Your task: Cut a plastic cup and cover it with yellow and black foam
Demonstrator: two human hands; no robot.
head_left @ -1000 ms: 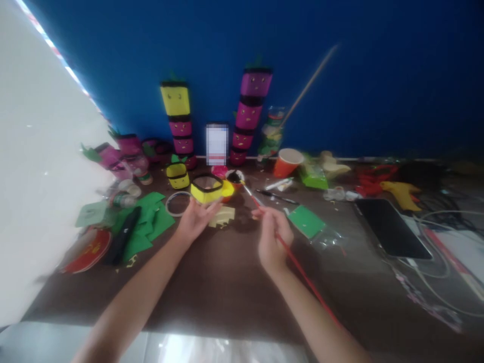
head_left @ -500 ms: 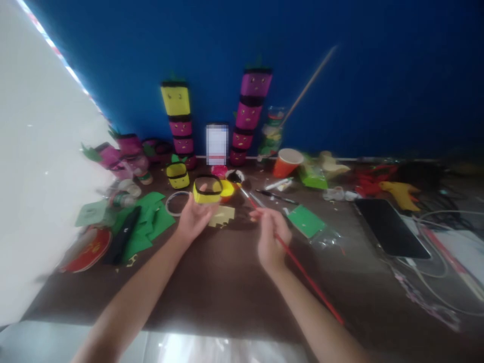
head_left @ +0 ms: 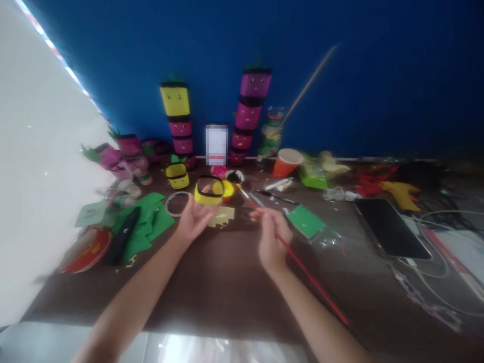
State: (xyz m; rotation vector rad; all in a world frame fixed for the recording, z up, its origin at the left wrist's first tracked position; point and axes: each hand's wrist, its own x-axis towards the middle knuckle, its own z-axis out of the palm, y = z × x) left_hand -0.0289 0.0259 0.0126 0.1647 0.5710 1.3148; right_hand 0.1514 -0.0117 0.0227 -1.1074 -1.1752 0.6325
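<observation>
My left hand point(head_left: 194, 220) holds up a small yellow cup point(head_left: 208, 197) with a black rim, open side up, above the table. Closed around a long red-handled paintbrush point(head_left: 310, 278), my right hand point(head_left: 275, 237) points the tip away from me, toward a small white dish of black paint point(head_left: 235, 177). The bristles are too blurred to make out clearly. Just behind the held cup are a yellow paint pot point(head_left: 228, 189) and a pink one point(head_left: 219, 171). A finished-looking yellow cup point(head_left: 177, 176) with a face and green leaf stands to the left.
Stacks of painted face cups, one topped yellow point(head_left: 175, 100) and one purple point(head_left: 248, 116), stand against the blue wall. Green sheets point(head_left: 145, 227) and a tape roll point(head_left: 177, 203) lie left. An orange paper cup point(head_left: 287, 163), a phone point(head_left: 391, 228) and a yellow glue gun point(head_left: 401, 194) lie right.
The yellow cup in my left hand has shifted very slightly right and tilted a little. My right hand and the paintbrush have barely moved.
</observation>
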